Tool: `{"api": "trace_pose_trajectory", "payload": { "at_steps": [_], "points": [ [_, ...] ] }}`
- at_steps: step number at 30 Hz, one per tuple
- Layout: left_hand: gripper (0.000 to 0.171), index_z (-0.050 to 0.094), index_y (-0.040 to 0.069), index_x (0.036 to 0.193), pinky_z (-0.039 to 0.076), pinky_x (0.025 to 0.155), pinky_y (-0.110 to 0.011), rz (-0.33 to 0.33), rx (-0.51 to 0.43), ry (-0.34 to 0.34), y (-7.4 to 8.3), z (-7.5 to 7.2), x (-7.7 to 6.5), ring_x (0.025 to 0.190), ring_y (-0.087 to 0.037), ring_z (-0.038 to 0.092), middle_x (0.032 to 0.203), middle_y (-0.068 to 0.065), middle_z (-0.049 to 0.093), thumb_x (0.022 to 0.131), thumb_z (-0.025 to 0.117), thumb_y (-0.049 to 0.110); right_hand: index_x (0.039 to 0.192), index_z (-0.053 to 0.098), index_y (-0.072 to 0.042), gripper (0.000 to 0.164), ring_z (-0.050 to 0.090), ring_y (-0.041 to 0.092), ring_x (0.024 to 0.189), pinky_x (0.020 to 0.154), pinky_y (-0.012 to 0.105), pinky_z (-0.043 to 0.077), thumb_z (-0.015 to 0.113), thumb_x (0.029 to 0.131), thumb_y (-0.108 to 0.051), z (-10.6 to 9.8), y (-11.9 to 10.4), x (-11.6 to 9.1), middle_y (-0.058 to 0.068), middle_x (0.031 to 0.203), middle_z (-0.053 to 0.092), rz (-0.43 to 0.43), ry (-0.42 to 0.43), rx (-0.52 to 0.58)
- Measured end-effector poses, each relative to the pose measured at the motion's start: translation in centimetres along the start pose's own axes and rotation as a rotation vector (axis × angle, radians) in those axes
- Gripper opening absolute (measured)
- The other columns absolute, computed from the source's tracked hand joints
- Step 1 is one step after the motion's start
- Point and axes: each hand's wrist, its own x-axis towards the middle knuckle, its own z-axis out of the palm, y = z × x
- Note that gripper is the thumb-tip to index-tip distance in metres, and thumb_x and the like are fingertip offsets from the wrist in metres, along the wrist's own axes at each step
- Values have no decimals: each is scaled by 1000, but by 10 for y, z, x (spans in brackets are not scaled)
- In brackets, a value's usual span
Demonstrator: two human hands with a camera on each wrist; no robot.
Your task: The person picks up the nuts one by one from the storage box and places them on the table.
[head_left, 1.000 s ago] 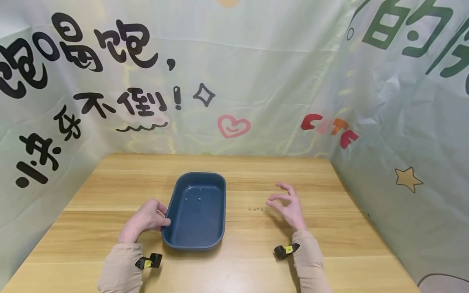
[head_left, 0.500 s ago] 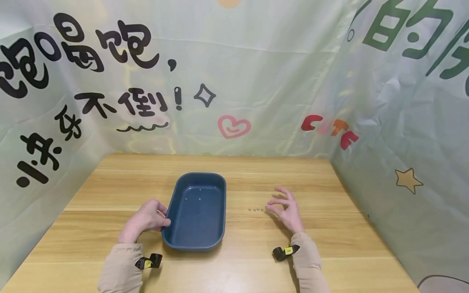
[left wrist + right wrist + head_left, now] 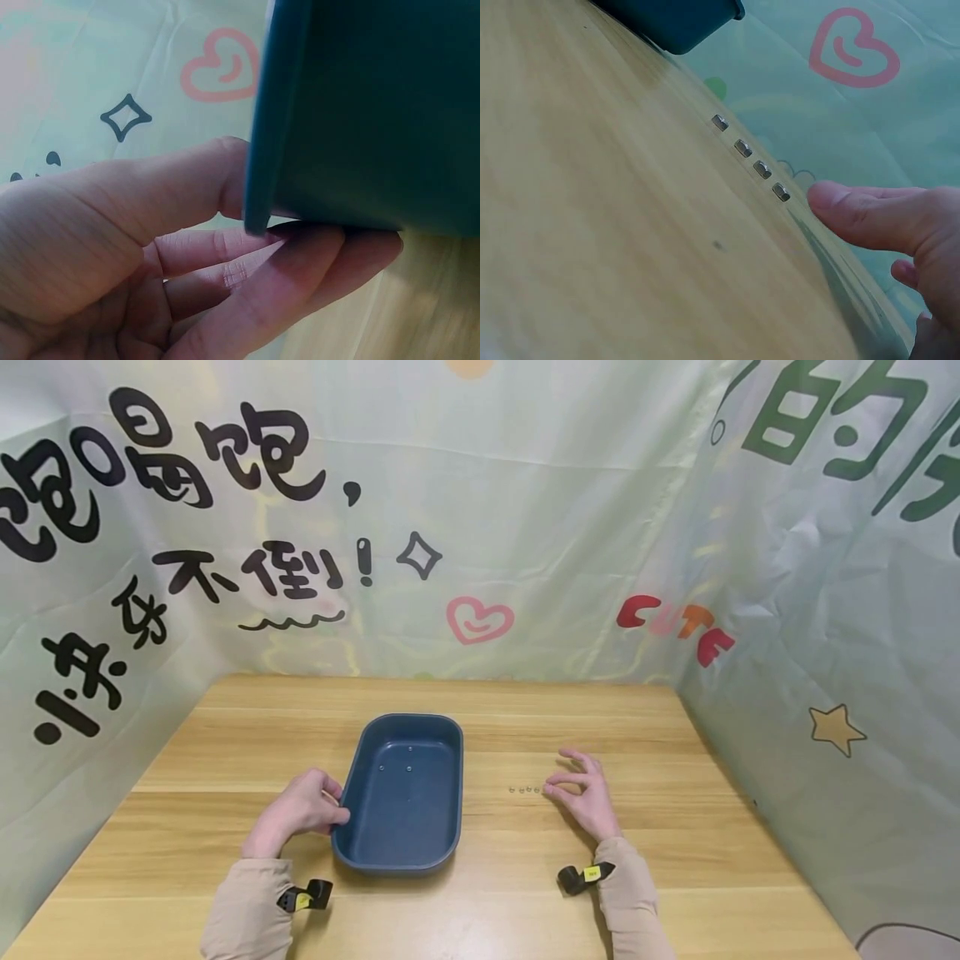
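Note:
My left hand [image 3: 300,808] grips the left rim of a dark blue rectangular tray [image 3: 397,857]; in the left wrist view the thumb lies on the outer rim and the fingers [image 3: 262,300] reach under it. Three tiny metal nuts [image 3: 409,768] lie inside the tray. To its right, several small hex nuts [image 3: 762,169] stand in a short row on the table. My right hand [image 3: 588,797] is at the right end of that row, thumb and index finger bent toward each other beside the nearest nut [image 3: 781,192]. No nut shows between them, and the other fingers are spread.
The wooden table [image 3: 495,910] carries the tray and the nuts. A printed cloth [image 3: 525,527] hangs behind and at both sides of it. Each sleeve has a black wrist camera [image 3: 581,878] strapped on.
My right hand has come down and slightly toward the near end of the nut row. The left hand and the tray have stayed in place.

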Motion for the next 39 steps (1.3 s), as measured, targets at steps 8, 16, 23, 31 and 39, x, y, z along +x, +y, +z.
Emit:
{"api": "trace_pose_trajectory", "payload": {
  "at_steps": [8, 16, 23, 31, 39],
  "points": [
    [29, 57, -11, 90, 57, 55, -28, -1, -4, 0, 0, 0, -1, 56, -15, 61, 84, -18, 59, 64, 65, -1, 75, 70, -13, 12, 32, 29, 121, 101, 59, 25, 76, 66, -17, 1, 0, 0, 12, 127, 47, -33, -18, -41],
    [28, 57, -10, 89, 57, 55, -28, 6, 1, 2, -2, 0, 0, 57, -15, 61, 83, -17, 59, 64, 66, -1, 74, 70, -10, 11, 33, 31, 118, 100, 58, 26, 76, 65, -14, 2, -1, 0, 15, 124, 49, -79, -15, -78],
    [27, 57, -10, 88, 57, 55, -29, -2, -27, -3, -2, 1, 0, 59, -17, 63, 80, -16, 59, 63, 65, -2, 74, 70, -11, 10, 33, 32, 118, 101, 56, 24, 75, 65, -13, 4, -2, -1, 15, 122, 51, -102, -10, -98],
    [29, 57, -11, 89, 57, 55, -29, -6, -30, -5, -1, 1, 0, 59, -17, 63, 81, -17, 59, 63, 65, -2, 75, 71, -12, 10, 34, 33, 117, 101, 58, 21, 75, 66, -15, 5, 3, -1, 17, 120, 52, -142, -11, -124],
    [29, 56, -11, 90, 57, 56, -29, -15, -30, -5, 0, 0, -1, 59, -18, 63, 81, -16, 60, 64, 66, -2, 75, 71, -12, 9, 36, 34, 118, 106, 61, 8, 74, 67, -14, 5, 4, -1, 16, 118, 55, -176, 1, -148]
  ]
}}
